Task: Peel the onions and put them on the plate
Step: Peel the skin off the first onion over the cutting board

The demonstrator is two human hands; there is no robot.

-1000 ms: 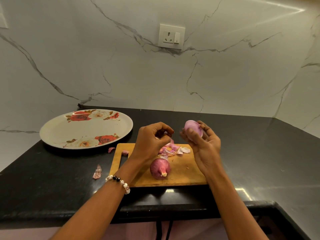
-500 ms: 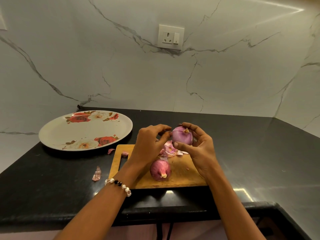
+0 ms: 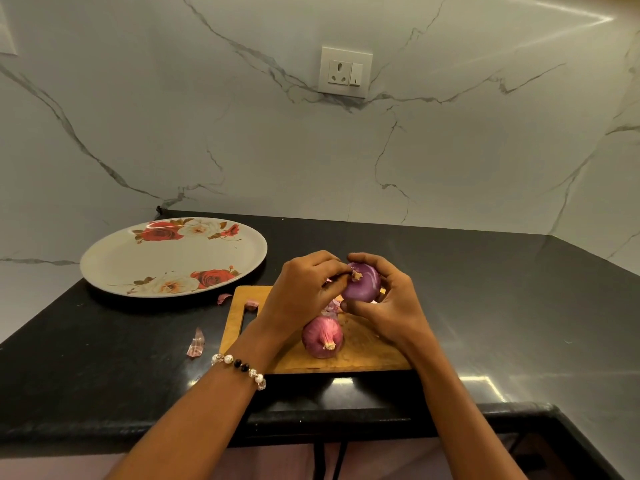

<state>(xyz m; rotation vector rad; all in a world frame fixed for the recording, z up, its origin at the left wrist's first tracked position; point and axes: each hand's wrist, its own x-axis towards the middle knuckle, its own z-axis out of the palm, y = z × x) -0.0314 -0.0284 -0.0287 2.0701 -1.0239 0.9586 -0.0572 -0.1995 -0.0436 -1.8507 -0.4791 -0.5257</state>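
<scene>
Purple and shiny, a peeled onion [image 3: 362, 284] sits in the person's right hand [image 3: 389, 306], held up just above the wooden cutting board [image 3: 360, 355]. The right fingers and thumb curl around it from the side and from below. The left hand [image 3: 303, 294] comes in from the other side, and its fingertips pinch at the small brown stub on top of the same onion. The left wrist wears a bracelet [image 3: 239, 367] of white and black beads.

A second onion [image 3: 322, 336] lies on the board, just under the two hands. It has its dry reddish skin on, and its pale stem end points toward the person. A few pink skin bits [image 3: 330, 306] show on the board between the hands. Two more scraps lie near the board's far left corner, and one scrap [image 3: 196, 344] lies on the black counter [image 3: 519, 306] to the left of the board.

The plate [image 3: 114, 258] is white with red and cream roses painted on it. It sits on the counter, off to the left and a little farther back than the board. No onion is on it.

A white wall socket [image 3: 345, 71] is on the marble wall behind.
</scene>
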